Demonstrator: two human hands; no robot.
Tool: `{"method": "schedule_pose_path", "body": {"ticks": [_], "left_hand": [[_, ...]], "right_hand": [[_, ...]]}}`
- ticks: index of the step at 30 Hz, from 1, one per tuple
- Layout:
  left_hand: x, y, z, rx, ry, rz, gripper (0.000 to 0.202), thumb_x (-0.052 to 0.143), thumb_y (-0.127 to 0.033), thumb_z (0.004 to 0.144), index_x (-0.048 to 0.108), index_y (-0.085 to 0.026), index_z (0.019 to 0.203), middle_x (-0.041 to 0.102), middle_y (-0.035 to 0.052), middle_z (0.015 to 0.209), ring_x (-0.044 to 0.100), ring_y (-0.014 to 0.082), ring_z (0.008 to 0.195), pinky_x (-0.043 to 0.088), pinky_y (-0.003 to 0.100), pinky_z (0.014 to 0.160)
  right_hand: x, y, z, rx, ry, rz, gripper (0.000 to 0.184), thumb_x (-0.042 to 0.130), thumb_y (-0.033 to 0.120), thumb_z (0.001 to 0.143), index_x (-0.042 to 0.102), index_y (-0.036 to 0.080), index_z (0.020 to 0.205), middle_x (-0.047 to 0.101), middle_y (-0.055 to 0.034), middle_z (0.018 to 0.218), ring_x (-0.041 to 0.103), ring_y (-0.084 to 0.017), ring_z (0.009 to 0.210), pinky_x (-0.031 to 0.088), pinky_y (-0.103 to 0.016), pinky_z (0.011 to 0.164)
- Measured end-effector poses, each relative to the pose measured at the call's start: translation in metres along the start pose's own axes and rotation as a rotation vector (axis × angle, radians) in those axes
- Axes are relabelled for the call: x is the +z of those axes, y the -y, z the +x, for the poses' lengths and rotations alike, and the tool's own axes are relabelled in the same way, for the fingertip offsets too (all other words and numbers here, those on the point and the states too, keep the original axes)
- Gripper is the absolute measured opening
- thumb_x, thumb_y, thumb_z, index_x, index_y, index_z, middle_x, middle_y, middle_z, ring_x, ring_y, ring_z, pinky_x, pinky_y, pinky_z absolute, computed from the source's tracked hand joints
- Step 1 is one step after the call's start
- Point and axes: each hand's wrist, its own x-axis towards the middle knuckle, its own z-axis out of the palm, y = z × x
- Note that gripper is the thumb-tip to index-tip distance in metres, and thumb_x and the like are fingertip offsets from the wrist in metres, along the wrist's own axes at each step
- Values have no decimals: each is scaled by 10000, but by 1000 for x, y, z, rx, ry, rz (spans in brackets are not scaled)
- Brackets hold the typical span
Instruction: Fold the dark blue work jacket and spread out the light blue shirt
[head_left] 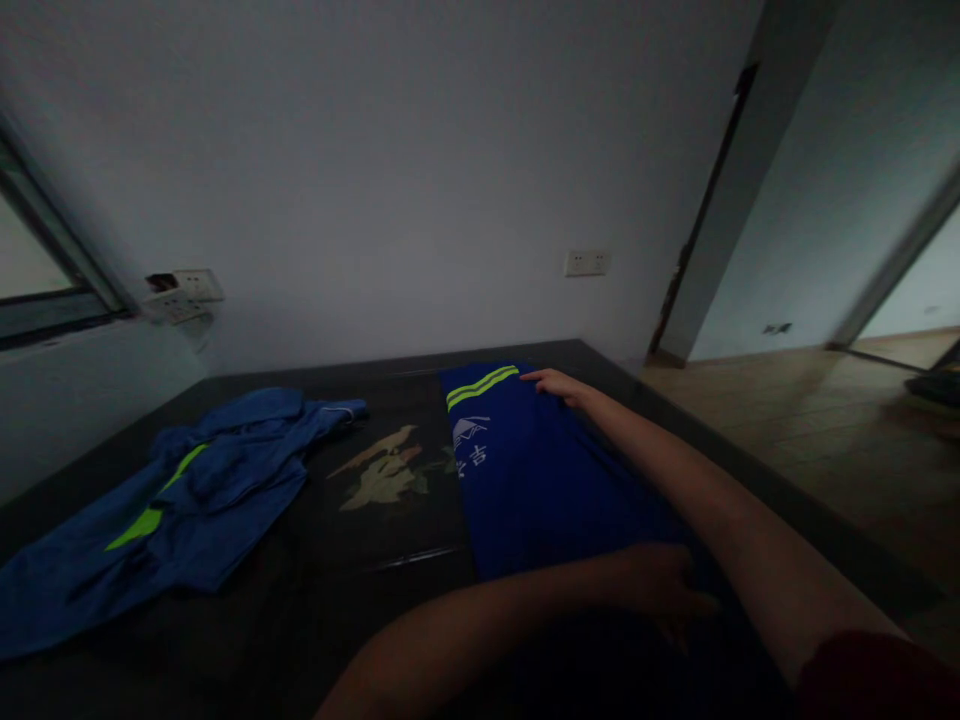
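Observation:
A blue garment (540, 470) with two yellow-green stripes and white print lies folded into a long strip on the dark table (322, 590). My right hand (559, 384) rests flat on its far end, fingers stretched out toward the stripes. My left hand (660, 585) lies on the near part of the same garment, fingers spread and pressing down; it is dim but looks flat.
A second blue garment (187, 490) with yellow-green patches lies crumpled at the table's left. A pale bird-like picture (382, 470) shows on the table top. The wall with sockets (586, 263) is behind, a window at left, tiled floor and doorway at right.

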Motion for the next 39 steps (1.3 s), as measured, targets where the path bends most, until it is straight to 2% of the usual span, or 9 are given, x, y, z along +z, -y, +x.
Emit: {"method": "schedule_pose_path", "body": {"ticks": [4,8,13,17,19,24,27,35,39], "left_hand": [[11,-11,52,186,-87,114,362,638,-256,835,587,-136,1173,675,122,1087,622,247,1076,521,384,901],[31,-21,63,288,-19,265,367,696,-131,764,644,-152,1127,600,119,1284,478,255,1270,397,303,1052],[45,-31,21,383,106,336,379,681,-206,786,630,-196,1162,610,96,1265,528,265,1218,450,323,992],[-4,-9,-31,454,169,148,343,578,-299,874,595,-205,1203,657,75,1150,627,231,1074,487,342,923],[-48,22,-52,375,-33,14,334,519,-314,907,571,-203,1217,695,55,1011,673,185,921,516,320,845],[-152,132,-82,-26,-1112,84,205,460,-178,885,629,-173,1002,693,61,934,659,166,867,522,307,820],[-182,179,-87,-138,-1284,202,260,456,-84,821,635,-164,992,661,94,1030,601,225,1017,453,424,951],[-206,191,-46,-141,-1068,689,346,490,-242,893,581,-190,1222,564,100,1291,479,248,1224,327,435,1080],[-211,187,-20,-270,-788,781,466,453,-387,927,447,-248,1372,413,110,1455,359,307,1342,251,547,1095]], "right_hand": [[-22,-41,-4,77,-36,2,696,415,-42,687,553,226,1314,710,-49,1079,664,-131,671,536,-215,608],[-26,-75,-3,104,-67,27,692,427,-42,691,554,232,1313,682,-64,1142,668,-134,690,535,-211,603],[-18,-105,-1,62,-116,81,734,456,-43,671,500,217,1355,599,-85,1280,671,-135,785,530,-195,630],[-17,-116,0,3,-131,141,753,503,-21,686,454,255,1385,564,-63,1327,662,-131,823,532,-199,671],[-20,-118,5,-26,-145,178,718,539,26,731,430,270,1397,561,-53,1330,653,-132,883,530,-202,723],[-29,-116,35,-39,-159,254,609,547,156,830,397,210,1418,597,-106,1275,654,-155,897,538,-279,783],[-34,-114,52,-40,-130,263,563,566,90,775,512,152,1332,647,-132,1192,669,-186,851,544,-339,789],[-48,-127,54,-192,-143,214,701,459,-79,640,564,199,1276,548,-58,1356,562,-161,1152,474,-292,940],[-50,-137,45,-119,-243,105,644,476,-49,699,523,168,1303,602,-106,1273,648,-152,941,527,-277,801]]}}
